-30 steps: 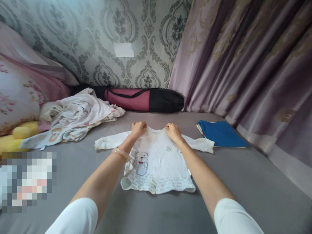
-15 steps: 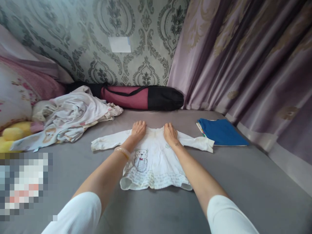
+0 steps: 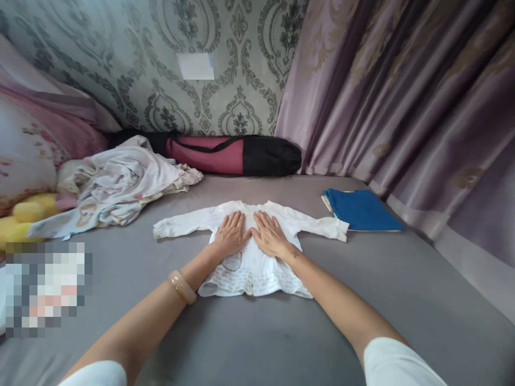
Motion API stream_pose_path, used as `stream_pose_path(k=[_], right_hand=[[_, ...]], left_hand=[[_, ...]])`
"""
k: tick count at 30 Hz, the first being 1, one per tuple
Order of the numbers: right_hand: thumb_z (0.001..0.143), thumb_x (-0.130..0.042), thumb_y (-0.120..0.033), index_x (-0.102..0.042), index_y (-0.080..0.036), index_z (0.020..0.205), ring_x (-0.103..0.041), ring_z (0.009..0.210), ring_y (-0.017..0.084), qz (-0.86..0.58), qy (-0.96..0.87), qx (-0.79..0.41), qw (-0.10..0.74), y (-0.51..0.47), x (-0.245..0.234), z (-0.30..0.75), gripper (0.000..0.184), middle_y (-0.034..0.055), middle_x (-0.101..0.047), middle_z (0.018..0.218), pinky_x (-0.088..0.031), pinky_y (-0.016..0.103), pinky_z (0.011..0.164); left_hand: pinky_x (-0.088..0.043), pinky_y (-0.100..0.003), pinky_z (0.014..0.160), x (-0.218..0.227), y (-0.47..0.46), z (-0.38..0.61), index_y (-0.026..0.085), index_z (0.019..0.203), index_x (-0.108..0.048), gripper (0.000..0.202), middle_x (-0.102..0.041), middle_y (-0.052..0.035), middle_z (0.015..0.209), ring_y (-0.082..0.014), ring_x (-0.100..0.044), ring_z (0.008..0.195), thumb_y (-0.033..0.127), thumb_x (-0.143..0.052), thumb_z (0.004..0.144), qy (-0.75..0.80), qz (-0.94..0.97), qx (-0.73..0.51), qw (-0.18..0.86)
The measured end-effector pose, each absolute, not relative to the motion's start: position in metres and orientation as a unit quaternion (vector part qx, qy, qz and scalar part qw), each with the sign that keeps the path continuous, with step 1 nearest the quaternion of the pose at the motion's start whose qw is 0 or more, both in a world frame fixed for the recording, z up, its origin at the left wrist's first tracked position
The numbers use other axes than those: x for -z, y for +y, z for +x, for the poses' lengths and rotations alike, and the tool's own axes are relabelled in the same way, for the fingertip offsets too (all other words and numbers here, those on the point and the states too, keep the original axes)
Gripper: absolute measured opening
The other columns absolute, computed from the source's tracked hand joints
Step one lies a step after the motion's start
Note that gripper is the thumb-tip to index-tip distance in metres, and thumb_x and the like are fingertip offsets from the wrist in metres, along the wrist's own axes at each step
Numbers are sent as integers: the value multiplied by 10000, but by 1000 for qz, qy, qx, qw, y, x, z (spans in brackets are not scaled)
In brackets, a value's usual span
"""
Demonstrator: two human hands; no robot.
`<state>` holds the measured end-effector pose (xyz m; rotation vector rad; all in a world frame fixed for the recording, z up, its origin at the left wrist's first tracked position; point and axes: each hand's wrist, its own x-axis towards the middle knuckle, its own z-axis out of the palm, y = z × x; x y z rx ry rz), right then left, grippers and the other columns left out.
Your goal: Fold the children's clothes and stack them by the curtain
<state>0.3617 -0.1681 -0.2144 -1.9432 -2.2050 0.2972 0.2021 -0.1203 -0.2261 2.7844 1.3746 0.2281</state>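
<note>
Nearest is a stretch of grey bed, with a bracelet just beyond it on the person's left wrist. The white shirt lies on the middle of the bed, its hem toward the person and its collar away. The left hand and right hand press palm-down on its chest, fingers extended; the grip is released on both, with nothing grasped.

Spreading looks nearly done: the body is flat and both sleeves reach outward, though the hem ripples a little. No fold has been made in the shirt.

Just beside its right-hand cuff, a blue cloth lies already folded. Further left, a heap of clothes is crumpled and unsorted. Farthest on the bed, a long bag rests along the wall.
</note>
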Motion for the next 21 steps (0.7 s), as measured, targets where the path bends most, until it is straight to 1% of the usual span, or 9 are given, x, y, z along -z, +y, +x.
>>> stream_pose_path(k=[2,5,11,13,14,16,17,19,21], right_hand=[[974,-185,-497,-215,-84,1508,-105,1463,234,-666,-735,-98,85,-168,216,369,676,124,-148,1584,-45,442,1173],[969,-183,-512,-213,-70,1507,-89,1466,238,-690,-715,-96,65,-168,216,381,697,132,-134,1584,-30,449,1171],[970,-227,-487,-240,-61,1499,-105,1458,279,-734,-675,-60,50,-172,218,390,680,157,-154,1578,-47,453,1165],[968,-237,-489,-250,-70,1497,-109,1456,287,-741,-668,-52,43,-172,218,390,676,154,-158,1578,-49,462,1161],[968,-238,-487,-250,-72,1498,-111,1456,287,-741,-668,-51,38,-172,218,390,673,151,-158,1578,-53,462,1161],[969,-236,-481,-238,-71,1501,-113,1456,287,-739,-671,-57,26,-171,214,390,672,152,-154,1579,-65,459,1159],[968,-239,-480,-230,-67,1502,-116,1455,291,-739,-670,-66,15,-170,210,390,675,157,-151,1579,-77,461,1157],[963,-273,-475,-243,-52,1495,-149,1446,310,-741,-666,-90,-14,-165,200,390,681,181,-169,1571,-103,481,1148],[955,-326,-435,-315,-41,1464,-207,1425,328,-740,-665,-97,-33,-158,188,384,644,213,-238,1544,-121,512,1136]], left_hand=[[-186,-440,1160,225,-116,198,69,1447,-340,675,-300,-192,1527,-289,-247,1429,519,-275,948,445,892,-67,26],[-172,-443,1163,224,-112,192,103,1460,-331,697,-288,-179,1535,-282,-221,1438,563,-275,938,447,892,-63,28],[-132,-489,1161,220,-110,179,88,1448,-347,691,-272,-189,1540,-294,-198,1444,552,-301,938,444,893,-55,49],[-188,-448,1157,211,-105,171,110,1416,-400,632,-321,-168,1525,-271,-251,1429,521,-318,943,422,899,-76,92],[-236,-407,1145,206,-102,164,124,1389,-437,588,-373,-155,1501,-252,-310,1405,495,-317,949,423,893,-101,116],[-328,-326,1093,192,-94,144,151,1322,-508,498,-499,-126,1412,-216,-447,1313,432,-315,959,476,850,-173,143],[-360,-311,1063,185,-90,131,160,1284,-536,462,-556,-117,1347,-212,-503,1253,406,-323,957,532,808,-211,140],[-378,-337,1038,175,-82,100,157,1227,-568,415,-597,-129,1271,-247,-534,1195,391,-421,917,675,688,-247,105],[-377,-439,1012,170,-76,67,66,1176,-575,430,-595,-231,1214,-337,-529,1176,365,-447,894,745,613,-246,93]])
